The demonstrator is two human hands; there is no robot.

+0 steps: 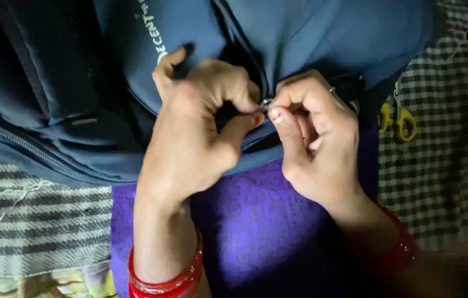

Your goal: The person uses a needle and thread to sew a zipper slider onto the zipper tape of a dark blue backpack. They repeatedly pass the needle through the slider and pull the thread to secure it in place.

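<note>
At the far left lies a checked cloth (30, 221) in grey and white, with a loose thread on it, and at the bottom left corner a bit of yellow patterned fabric (52, 284) shows. Above the cloth, a dark blue backpack (68, 83) fills the upper part of the view; a long zipper line (35, 152) runs along its lower left edge.

Below the backpack there is a purple patterned cloth (256, 221), over the person's lap as it seems. The left hand (195, 132) comes up from the bottom, with red bangles (168, 278) on the wrist. This hand is closed: the thumb and the bent fingers pinch the backpack fabric just beside a small metal zipper slider (266, 103). The slider sits at the middle of the picture, on a zipper track that goes up the front of the backpack, between the two hands.

The right hand (317, 143) is closed too. Its thumb, with red polish on the nail, and its forefinger press together at the slider, so both hands touch almost at this point. A thin ring is on one finger, and red bangles (402, 243) are on this wrist, partly in shadow.

More to the right, a pair of scissors with yellow handles (397, 118) lies on the checked cloth, near the edge of the backpack.
</note>
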